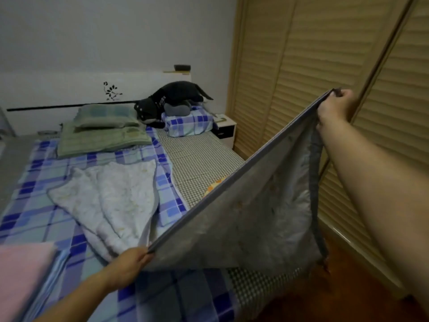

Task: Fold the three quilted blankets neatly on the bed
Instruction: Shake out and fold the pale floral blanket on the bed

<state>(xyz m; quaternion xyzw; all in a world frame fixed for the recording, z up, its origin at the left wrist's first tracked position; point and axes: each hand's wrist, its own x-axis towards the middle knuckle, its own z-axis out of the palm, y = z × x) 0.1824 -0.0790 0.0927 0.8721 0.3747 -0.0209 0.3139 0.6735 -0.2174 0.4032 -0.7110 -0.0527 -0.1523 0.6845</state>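
A grey quilted blanket [250,219] hangs stretched between my two hands over the bed's right side. My left hand [130,261] grips one corner low, near the mattress. My right hand [336,103] grips the other corner, raised high toward the wardrobe. The top edge runs taut between them and the rest sags down to the bed edge. A white quilted blanket [111,201] lies crumpled on the blue plaid sheet [34,205] in the middle of the bed. A pink folded blanket [21,275] sits at the near left corner.
Green pillows [104,129] and a dark plush toy [167,101] lie at the headboard, beside a plaid-covered pillow [188,124]. A checked mat [199,163] covers the bed's right strip. A nightstand [226,129] and the slatted wardrobe doors [301,66] stand to the right, across a narrow wooden floor strip.
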